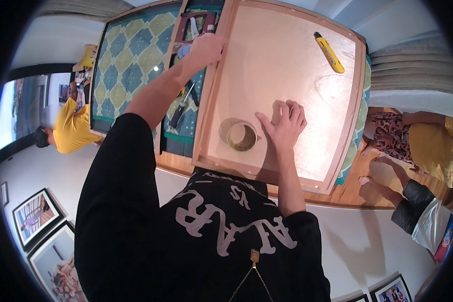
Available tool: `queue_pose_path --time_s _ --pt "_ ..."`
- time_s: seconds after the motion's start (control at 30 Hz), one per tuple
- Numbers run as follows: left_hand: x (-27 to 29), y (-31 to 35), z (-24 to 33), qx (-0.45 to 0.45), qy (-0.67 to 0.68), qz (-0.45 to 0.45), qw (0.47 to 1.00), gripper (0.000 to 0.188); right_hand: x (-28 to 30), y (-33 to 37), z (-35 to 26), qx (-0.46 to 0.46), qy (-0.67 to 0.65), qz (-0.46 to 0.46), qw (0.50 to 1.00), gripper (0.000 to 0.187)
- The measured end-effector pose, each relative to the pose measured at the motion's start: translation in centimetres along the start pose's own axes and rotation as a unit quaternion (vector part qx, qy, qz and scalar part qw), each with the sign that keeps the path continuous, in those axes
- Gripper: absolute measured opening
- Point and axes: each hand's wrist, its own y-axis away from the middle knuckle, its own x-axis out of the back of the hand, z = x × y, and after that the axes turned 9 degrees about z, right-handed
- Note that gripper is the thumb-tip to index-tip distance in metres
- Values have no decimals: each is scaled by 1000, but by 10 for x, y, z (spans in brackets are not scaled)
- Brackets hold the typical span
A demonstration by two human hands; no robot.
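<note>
My left hand (206, 49) reaches to the far side, over the gap between two wooden frames. It is beside a dark red tool with an open handle (190, 24), possibly a staple gun; its fingers are mostly hidden, so its grip is unclear. My right hand (288, 123) is over a wood-framed panel (282, 65), fingers apart and slightly bent, holding nothing. Just left of it, a roll of tape (242, 137) rests on the panel. Toward the far right of the panel lies a yellow utility knife (329, 53) with a black end.
A screwdriver (178, 115) lies in the gap on green patterned cloth (131, 55). The cloth also shows inside the left frame. One person in yellow (70, 128) is at the left; others, one in a yellow top (433, 146), sit at the right. Framed pictures (38, 216) hang lower left.
</note>
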Motion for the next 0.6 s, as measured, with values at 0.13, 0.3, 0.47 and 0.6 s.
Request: queue_pose_path --time_s 0.13,0.3,0.47,0.6 --pt "14 73 29 36 15 -74 996 21 0 1 0 4 -12 8 1000 63" --pt "16 160 51 49 50 -103 992 21 -4 4 6 16 -13 24 999 63" --pt "16 239 74 45 80 -97 991 21 -6 8 9 33 0 38 999 64" --pt "30 290 94 59 113 -116 985 23 -6 9 7 37 0 44 998 65"
